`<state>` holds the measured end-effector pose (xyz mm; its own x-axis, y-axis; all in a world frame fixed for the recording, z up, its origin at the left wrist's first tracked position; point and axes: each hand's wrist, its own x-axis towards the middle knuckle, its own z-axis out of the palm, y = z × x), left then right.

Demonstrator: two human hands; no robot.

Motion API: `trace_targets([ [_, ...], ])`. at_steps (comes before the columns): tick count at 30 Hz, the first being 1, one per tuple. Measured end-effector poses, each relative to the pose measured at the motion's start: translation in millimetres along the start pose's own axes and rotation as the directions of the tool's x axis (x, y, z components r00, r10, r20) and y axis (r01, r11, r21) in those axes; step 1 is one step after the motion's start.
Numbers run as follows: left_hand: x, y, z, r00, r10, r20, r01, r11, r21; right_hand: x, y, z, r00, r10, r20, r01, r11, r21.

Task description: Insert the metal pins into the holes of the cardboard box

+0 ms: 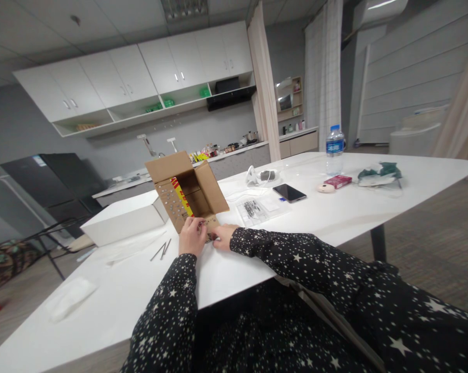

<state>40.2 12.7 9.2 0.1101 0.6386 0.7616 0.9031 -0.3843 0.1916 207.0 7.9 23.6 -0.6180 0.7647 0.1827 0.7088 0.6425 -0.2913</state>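
Note:
A small brown cardboard box [187,194] with open flaps stands on the white table [335,212] in front of me, a yellow and red label showing inside it. My left hand [192,235] grips the box's near left corner. My right hand [223,237] rests against the box's near bottom edge, fingers curled onto it. Both arms wear black sleeves with white stars.
A long white box [123,223] lies left of the cardboard box, thin metal pieces [162,250] before it. A clear bag of small parts [253,210], a phone [289,192], a water bottle [335,150], a red pack [338,181] and a green cloth [379,173] lie to the right.

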Motion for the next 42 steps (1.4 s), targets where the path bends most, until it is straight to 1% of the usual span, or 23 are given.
trace_targets([
  [4, 0.3, 3.4, -1.8, 0.999, 0.034, -0.016, -0.034, 0.999, -0.013, -0.2, 0.9, 1.1, 1.0, -0.01, -0.012, 0.01, 1.0, -0.002],
  [7, 0.6, 6.0, -3.2, 0.999, 0.029, -0.021, -0.029, 0.999, -0.023, 0.3, 1.1, 1.6, 1.0, 0.002, -0.006, -0.002, 1.0, -0.009],
  [10, 0.6, 7.9, -4.2, 1.0, 0.018, -0.004, -0.018, 0.999, -0.034, 0.7, 1.5, 2.0, 1.0, -0.017, -0.008, 0.016, 1.0, -0.013],
  [15, -0.2, 7.9, -4.1, 0.997, 0.012, 0.076, -0.008, 0.998, -0.055, 1.2, 1.8, 2.1, 0.999, -0.042, -0.019, 0.042, 0.999, -0.01],
  [20, -0.8, 6.6, -2.8, 0.989, -0.003, 0.145, 0.008, 0.999, -0.035, 0.9, 2.3, 1.2, 0.997, -0.071, -0.018, 0.071, 0.997, -0.007],
  [25, -0.8, 5.0, -2.2, 0.977, -0.025, 0.213, 0.03, 0.999, -0.021, 4.1, 3.8, 4.8, 0.997, -0.071, -0.015, 0.071, 0.997, -0.008],
  [27, -0.7, 4.9, -2.5, 0.973, -0.027, 0.23, 0.032, 0.999, -0.019, 6.6, 4.5, 7.8, 0.999, -0.045, -0.019, 0.044, 0.999, -0.021],
  [33, -0.4, 4.8, -2.2, 0.974, -0.034, 0.222, 0.035, 0.999, 0.001, 10.3, 7.0, 13.1, 0.998, -0.055, -0.033, 0.055, 0.998, -0.01],
  [42, -0.9, 0.2, 0.2, 0.981, -0.027, 0.19, 0.026, 1.0, 0.005, 8.4, 6.4, 11.0, 0.998, -0.055, -0.028, 0.056, 0.998, 0.004],
])
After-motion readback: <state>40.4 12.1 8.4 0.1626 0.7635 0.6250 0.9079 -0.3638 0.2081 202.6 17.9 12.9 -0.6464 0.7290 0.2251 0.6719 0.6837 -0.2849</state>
